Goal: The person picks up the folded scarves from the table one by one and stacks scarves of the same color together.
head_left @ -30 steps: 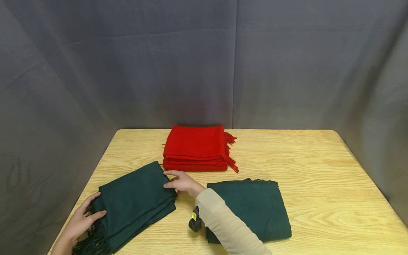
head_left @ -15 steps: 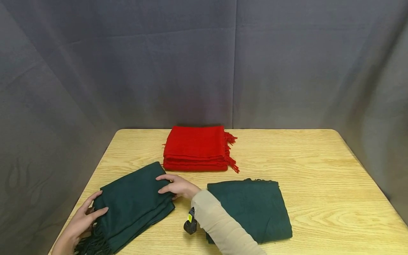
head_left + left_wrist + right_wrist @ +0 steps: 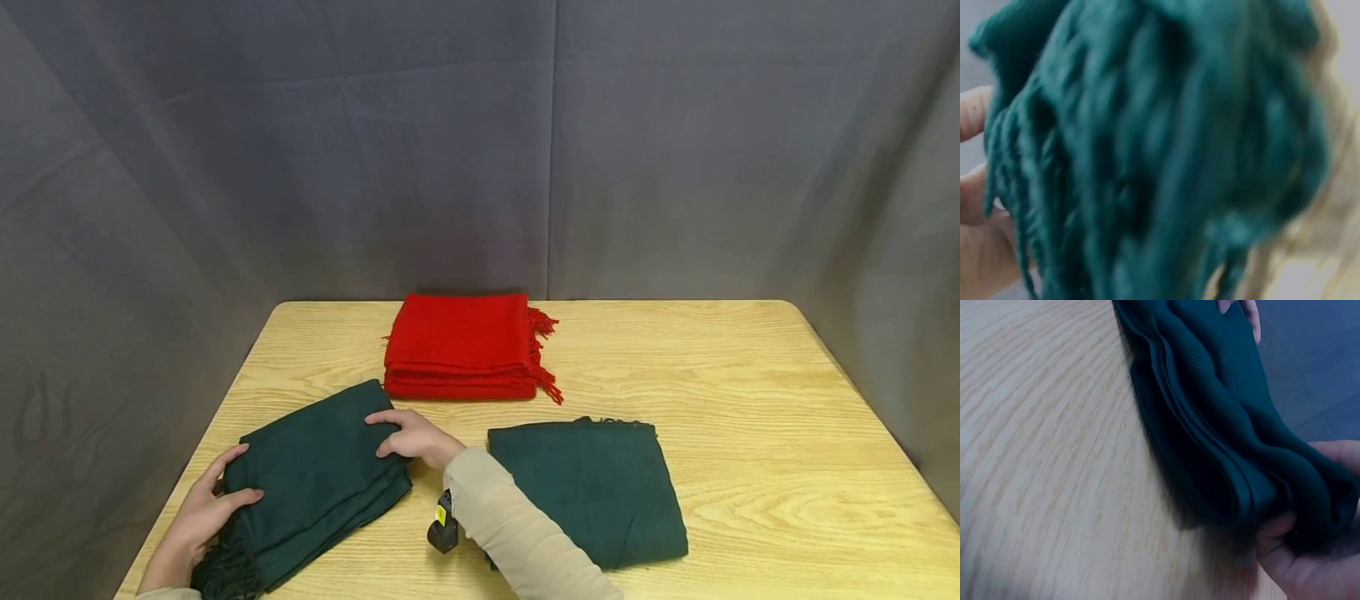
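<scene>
A dark green folded scarf [image 3: 315,462] lies slanted at the table's left front. My left hand [image 3: 202,508] grips its left end, with the thumb on top and the index finger along the far corner. Close up in the left wrist view, the green fringe [image 3: 1135,156] hangs blurred and hides most of that hand. At the scarf's other end, my right hand [image 3: 416,439] holds the folded edge between thumb and fingers. Its loose, stacked folds [image 3: 1210,444] show in the right wrist view, the near end bunched in that hand.
Behind stands a thick folded red scarf [image 3: 461,333], fringe toward the right. A second dark green folded scarf [image 3: 600,492] lies right of centre, partly under my right sleeve [image 3: 517,533]. Grey curtains [image 3: 675,150] enclose the wooden table [image 3: 765,400].
My right hand has moved a little left, further onto the green scarf's end. My left hand and the scarf's left end have shifted slightly right. The other scarves stay put.
</scene>
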`<state>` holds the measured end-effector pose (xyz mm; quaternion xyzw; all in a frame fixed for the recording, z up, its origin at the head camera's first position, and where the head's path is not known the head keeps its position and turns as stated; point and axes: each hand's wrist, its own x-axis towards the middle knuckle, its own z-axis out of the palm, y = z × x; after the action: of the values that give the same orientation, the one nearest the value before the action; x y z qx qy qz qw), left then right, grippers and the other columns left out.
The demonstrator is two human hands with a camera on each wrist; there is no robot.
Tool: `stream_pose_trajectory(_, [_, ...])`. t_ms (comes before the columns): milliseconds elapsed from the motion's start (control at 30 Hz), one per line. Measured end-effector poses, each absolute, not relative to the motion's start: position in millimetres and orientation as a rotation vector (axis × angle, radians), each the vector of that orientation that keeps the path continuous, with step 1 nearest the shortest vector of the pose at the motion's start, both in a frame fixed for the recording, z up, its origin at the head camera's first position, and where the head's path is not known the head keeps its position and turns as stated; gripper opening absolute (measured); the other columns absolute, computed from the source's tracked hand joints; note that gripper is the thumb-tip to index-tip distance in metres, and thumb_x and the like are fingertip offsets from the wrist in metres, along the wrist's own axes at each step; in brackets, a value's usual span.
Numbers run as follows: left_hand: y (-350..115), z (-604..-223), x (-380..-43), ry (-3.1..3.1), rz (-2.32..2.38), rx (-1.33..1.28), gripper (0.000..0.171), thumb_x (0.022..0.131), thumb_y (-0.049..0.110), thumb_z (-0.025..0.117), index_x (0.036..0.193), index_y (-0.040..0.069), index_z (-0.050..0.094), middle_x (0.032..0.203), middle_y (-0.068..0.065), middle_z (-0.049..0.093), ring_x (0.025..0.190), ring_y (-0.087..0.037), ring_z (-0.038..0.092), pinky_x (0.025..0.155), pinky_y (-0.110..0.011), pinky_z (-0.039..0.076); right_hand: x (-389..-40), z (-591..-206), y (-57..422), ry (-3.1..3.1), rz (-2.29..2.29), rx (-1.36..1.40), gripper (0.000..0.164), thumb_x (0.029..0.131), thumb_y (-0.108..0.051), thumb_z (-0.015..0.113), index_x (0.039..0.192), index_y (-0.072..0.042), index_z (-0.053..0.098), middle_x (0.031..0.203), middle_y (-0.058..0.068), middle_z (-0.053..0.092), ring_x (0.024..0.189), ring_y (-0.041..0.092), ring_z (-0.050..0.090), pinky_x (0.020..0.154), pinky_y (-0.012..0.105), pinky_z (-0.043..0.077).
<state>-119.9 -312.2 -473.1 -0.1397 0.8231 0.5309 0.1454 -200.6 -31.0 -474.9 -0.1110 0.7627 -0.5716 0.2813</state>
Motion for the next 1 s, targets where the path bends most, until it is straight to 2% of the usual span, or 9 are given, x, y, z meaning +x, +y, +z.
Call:
stream_pose_trajectory(133, [-310.0, -473.9, -120.9, 2.411, 1.558, -0.402, 0.078, 0.081, 0.002, 0.056, 0.145, 0.007, 0.011, 0.137, -0.030, 0.019, 0.117, -0.042, 0.033, 0.082, -0.041, 0.041, -199.8, -473.7, -33.2, 2.055, -1.549, -0.296, 0.055, 0.073, 0.010, 0.061, 0.122, -0.014, 0.058, 0.136, 0.007, 0.041, 0.123, 0.021, 0.036, 0.099, 0.039, 0.032])
stream_pose_trajectory(300, [-309.6, -471.4, -120.9, 2.472, 1.578, -0.359, 0.075, 0.080, 0.000, 0.056, 0.144, 0.005, 0.017, 0.136, -0.028, 0.022, 0.113, -0.039, 0.035, 0.073, -0.031, 0.045, -199.3, -471.1, -34.3, 2.069, -1.562, -0.296, 0.057, 0.072, 0.011, 0.062, 0.123, -0.013, 0.058, 0.134, 0.006, 0.042, 0.118, 0.019, 0.038, 0.098, 0.038, 0.033])
stream_pose_trajectory(467, [-309.0, -468.0, -120.0, 2.485, 1.610, -0.330, 0.074, 0.080, -0.002, 0.057, 0.143, 0.007, 0.019, 0.134, -0.027, 0.024, 0.110, -0.036, 0.037, 0.070, -0.029, 0.045, -197.9, -466.6, -33.4, 2.084, -1.564, -0.304, 0.057, 0.070, 0.012, 0.063, 0.122, -0.012, 0.058, 0.132, 0.005, 0.045, 0.117, 0.019, 0.039, 0.099, 0.039, 0.032])
stream_pose_trajectory(633, [-307.7, -463.7, -119.8, 2.560, 1.581, -0.309, 0.074, 0.078, -0.003, 0.058, 0.142, 0.006, 0.022, 0.133, -0.024, 0.027, 0.102, -0.026, 0.041, 0.069, -0.026, 0.045, -196.8, -462.8, -32.1, 2.084, -1.575, -0.301, 0.057, 0.071, 0.012, 0.063, 0.122, -0.011, 0.058, 0.131, 0.005, 0.045, 0.116, 0.019, 0.040, 0.098, 0.038, 0.032])
stream_pose_trajectory(700, [-307.5, -461.1, -119.7, 2.612, 1.543, -0.288, 0.074, 0.078, -0.003, 0.059, 0.141, 0.005, 0.023, 0.136, -0.025, 0.025, 0.104, -0.028, 0.041, 0.070, -0.027, 0.044, -196.7, -461.7, -31.5, 2.078, -1.588, -0.303, 0.056, 0.070, 0.012, 0.063, 0.122, -0.011, 0.058, 0.131, 0.005, 0.046, 0.115, 0.019, 0.041, 0.098, 0.038, 0.032])
stream_pose_trajectory(800, [-309.6, -459.1, -120.1, 2.649, 1.511, -0.265, 0.074, 0.078, -0.001, 0.061, 0.142, 0.005, 0.024, 0.140, -0.026, 0.021, 0.113, -0.038, 0.035, 0.075, -0.035, 0.042, -196.6, -459.2, -30.1, 2.071, -1.603, -0.313, 0.056, 0.071, 0.011, 0.063, 0.122, -0.011, 0.058, 0.130, 0.004, 0.046, 0.114, 0.019, 0.041, 0.098, 0.038, 0.032])
stream_pose_trajectory(867, [-312.8, -460.1, -120.8, 2.629, 1.531, -0.267, 0.075, 0.079, 0.001, 0.062, 0.143, 0.009, 0.024, 0.141, -0.025, 0.019, 0.115, -0.039, 0.033, 0.077, -0.039, 0.041, -196.4, -456.8, -29.0, 2.072, -1.604, -0.326, 0.056, 0.071, 0.010, 0.063, 0.122, -0.011, 0.058, 0.130, 0.004, 0.046, 0.114, 0.018, 0.041, 0.098, 0.038, 0.031])
stream_pose_trajectory(933, [-317.6, -465.0, -122.8, 2.589, 1.578, -0.299, 0.076, 0.079, 0.004, 0.064, 0.143, 0.016, 0.026, 0.137, -0.022, 0.026, 0.111, -0.032, 0.041, 0.076, -0.040, 0.044, -196.0, -454.2, -27.9, 2.080, -1.596, -0.343, 0.056, 0.071, 0.010, 0.063, 0.122, -0.012, 0.058, 0.130, 0.003, 0.046, 0.115, 0.018, 0.040, 0.098, 0.038, 0.032])
stream_pose_trajectory(1000, [-321.6, -468.7, -124.1, 2.560, 1.618, -0.304, 0.076, 0.079, 0.006, 0.065, 0.143, 0.024, 0.028, 0.130, -0.018, 0.034, 0.102, -0.019, 0.047, 0.073, -0.036, 0.047, -195.6, -451.5, -27.0, 2.088, -1.588, -0.359, 0.055, 0.072, 0.009, 0.063, 0.122, -0.013, 0.058, 0.129, 0.002, 0.047, 0.114, 0.018, 0.041, 0.098, 0.037, 0.032])
